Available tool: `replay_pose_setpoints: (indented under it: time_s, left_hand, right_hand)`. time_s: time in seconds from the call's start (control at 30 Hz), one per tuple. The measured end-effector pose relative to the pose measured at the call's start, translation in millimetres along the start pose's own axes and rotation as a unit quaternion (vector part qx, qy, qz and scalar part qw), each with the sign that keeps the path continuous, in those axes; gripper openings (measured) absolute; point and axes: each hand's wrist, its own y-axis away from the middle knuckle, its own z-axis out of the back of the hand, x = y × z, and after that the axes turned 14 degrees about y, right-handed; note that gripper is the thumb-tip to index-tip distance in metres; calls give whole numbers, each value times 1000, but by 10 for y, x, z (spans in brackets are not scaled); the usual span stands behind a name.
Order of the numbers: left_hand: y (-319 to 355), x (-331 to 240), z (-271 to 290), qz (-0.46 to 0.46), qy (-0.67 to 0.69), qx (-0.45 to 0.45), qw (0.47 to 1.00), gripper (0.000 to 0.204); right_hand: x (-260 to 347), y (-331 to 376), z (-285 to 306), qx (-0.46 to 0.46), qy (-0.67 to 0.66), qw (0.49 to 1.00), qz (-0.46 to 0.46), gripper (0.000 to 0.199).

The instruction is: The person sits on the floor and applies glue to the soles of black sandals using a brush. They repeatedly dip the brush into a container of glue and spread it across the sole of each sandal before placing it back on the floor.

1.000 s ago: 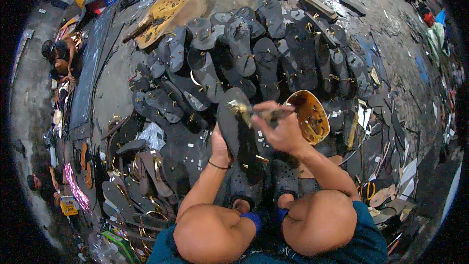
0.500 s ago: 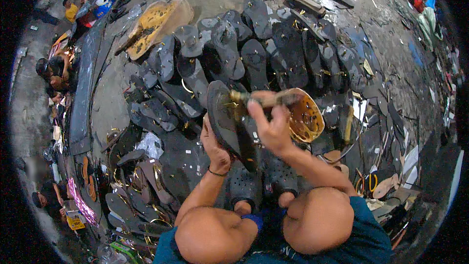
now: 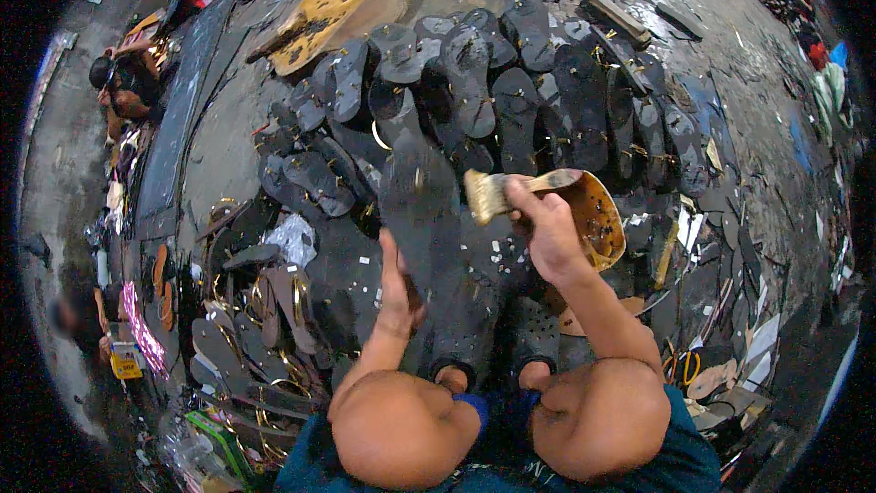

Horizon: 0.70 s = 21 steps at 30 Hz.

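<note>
- Our left hand (image 3: 399,288) reaches up and holds a long black sole (image 3: 422,210) from below — it stands before our knees.
- Our right hand (image 3: 547,228) squeezes a brush (image 3: 511,194), bristles just beside the sole.

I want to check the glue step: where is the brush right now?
In the head view the brush is in the right hand, right of centre, bristles beside the dark sole held by the left hand.
</note>
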Motion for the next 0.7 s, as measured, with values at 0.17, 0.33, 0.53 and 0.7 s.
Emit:
replay_pose_setpoints:
  time_s: [0.17,0.33,0.53,0.7]
  left_hand:
    - [-363,81,-258,-7,-8,-9,1000,75]
    - [-319,153,-429,75,84,34,993,73]
    - [-382,0,-333,-8,67,34,997,70]
    - [-382,22,-257,18,46,-32,998,78]
  right_hand:
    - [154,149,-291,-61,365,871,323,22]
    - [190,118,-238,-88,403,846,338,19]
    - [159,-14,-69,-105,484,816,300,20]
    - [170,202,-388,-12,296,930,216,22]
